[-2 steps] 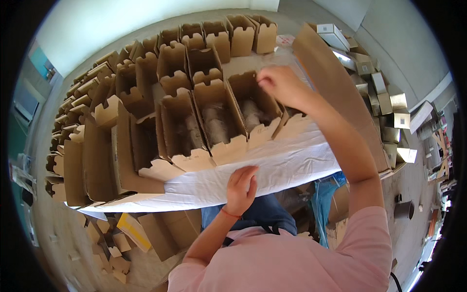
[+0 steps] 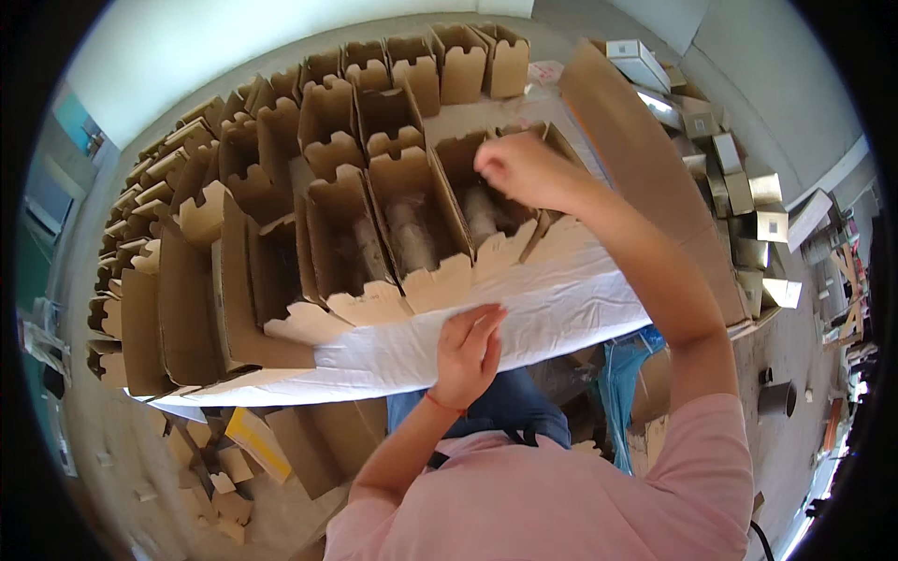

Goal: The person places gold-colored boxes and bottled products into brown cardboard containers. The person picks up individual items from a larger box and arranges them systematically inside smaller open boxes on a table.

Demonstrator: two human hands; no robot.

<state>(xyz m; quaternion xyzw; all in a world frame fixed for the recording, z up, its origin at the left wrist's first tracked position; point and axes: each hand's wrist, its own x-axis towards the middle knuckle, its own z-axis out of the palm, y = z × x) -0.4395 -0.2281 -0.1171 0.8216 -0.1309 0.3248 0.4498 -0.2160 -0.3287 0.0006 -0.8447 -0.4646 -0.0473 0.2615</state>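
Observation:
My right hand [image 2: 519, 168], fingers curled closed, hovers over an open cardboard box [image 2: 453, 161] in the front row; whatever the fingers might hold is hidden. Inside that box lies a pale item in clear wrapping [image 2: 481, 213]. Similar wrapped items show in the neighbouring box, a cylindrical one [image 2: 409, 234], and farther left, a partly hidden one [image 2: 369, 248]. In front of these boxes, my left hand [image 2: 468, 353] is over the edge of the white cloth [image 2: 552, 304], its fingers stretched out with nothing in them.
Rows of open cardboard boxes [image 2: 327, 122] fill the table to the left and back. A long cardboard panel [image 2: 645, 159] runs along the right, with stacked boxes [image 2: 739, 196] beyond. Cardboard scraps [image 2: 220, 477] lie on the floor at lower left; a blue plastic bag [image 2: 617, 402] hangs below the table edge.
My right hand has shifted slightly left and nearer, farther over the box. My left hand has moved a little forward over the cloth.

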